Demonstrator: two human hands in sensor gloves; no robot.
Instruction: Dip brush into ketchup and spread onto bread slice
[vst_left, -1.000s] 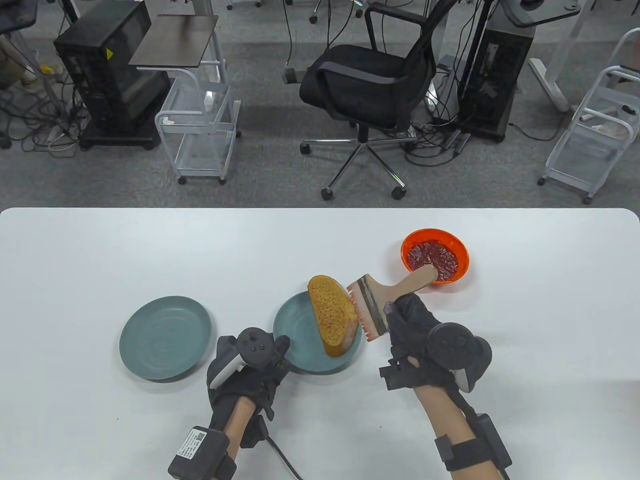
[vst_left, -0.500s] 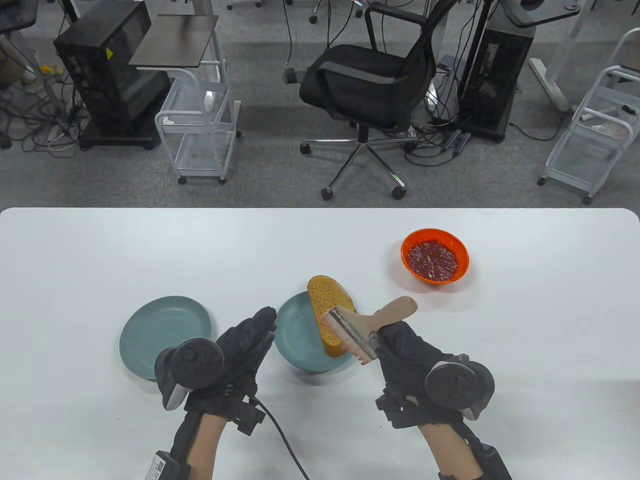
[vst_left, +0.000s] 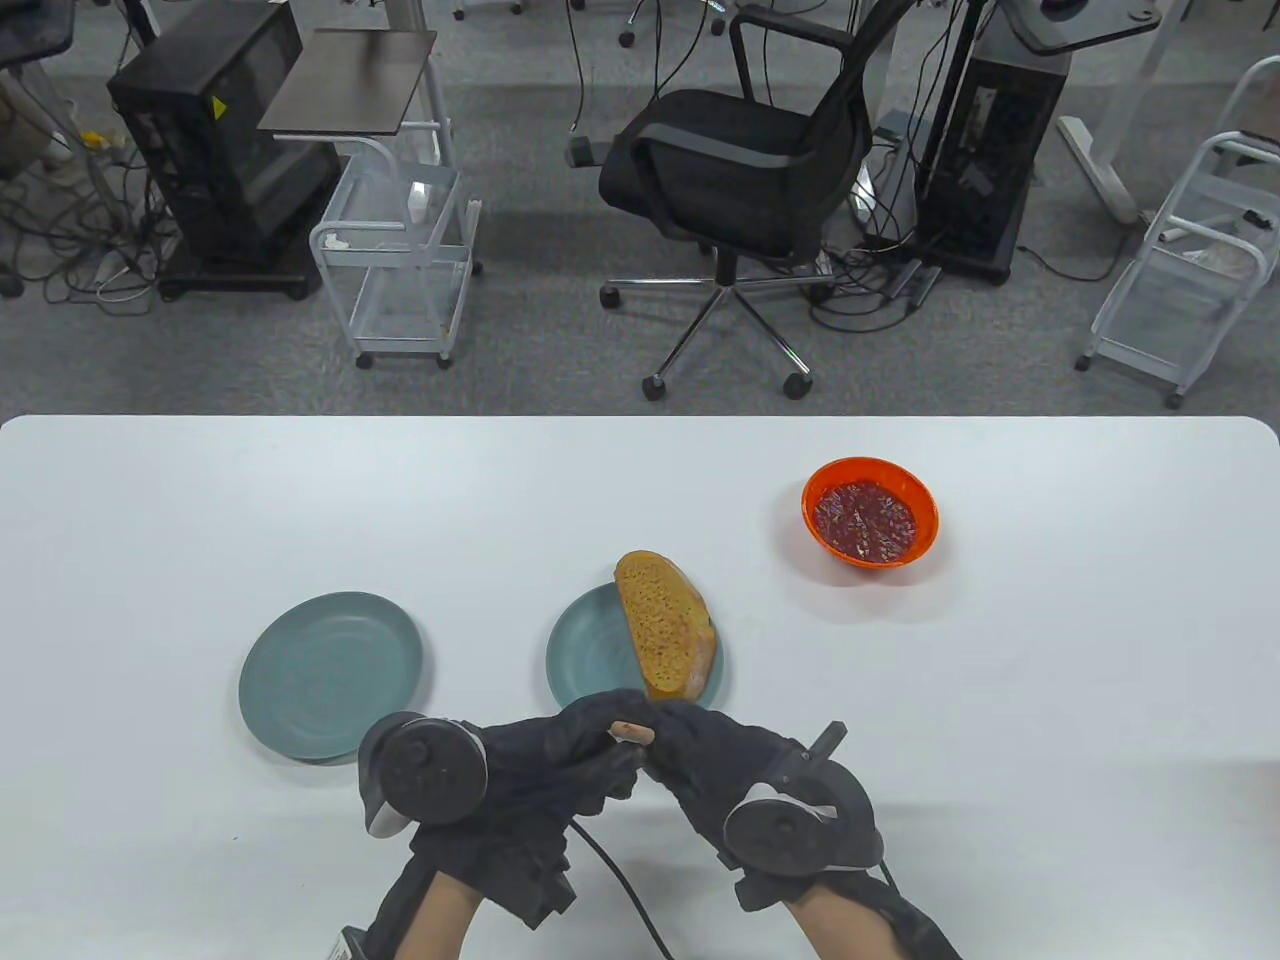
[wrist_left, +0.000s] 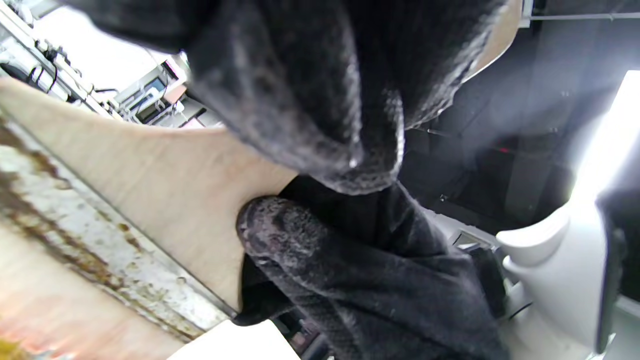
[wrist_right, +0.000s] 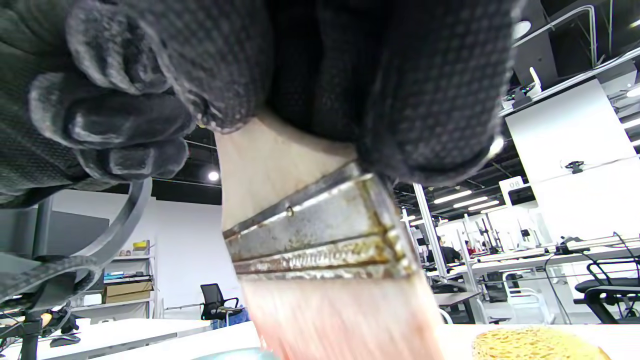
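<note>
The bread slice (vst_left: 665, 630) lies on the right teal plate (vst_left: 585, 660); it also shows in the right wrist view (wrist_right: 540, 345). The orange ketchup bowl (vst_left: 868, 515) stands at the back right. Both hands meet just in front of that plate. My right hand (vst_left: 680, 745) grips the wooden brush handle; only its tip (vst_left: 632, 732) shows in the table view. In the right wrist view the metal ferrule (wrist_right: 320, 235) and pale bristles (wrist_right: 340, 315) point down. My left hand (vst_left: 590, 750) also holds the handle (wrist_left: 165, 180), its fingers (wrist_left: 310, 100) pressed on the wood.
An empty teal plate (vst_left: 330, 675) sits to the left of the hands. A cable (vst_left: 620, 890) runs from my left wrist across the table's front. An office chair (vst_left: 740, 160) and carts stand beyond the table's far edge.
My right hand has drawn the brush from over the bread back toward the table's front. My left hand has moved right to meet it and has taken hold of the handle.
</note>
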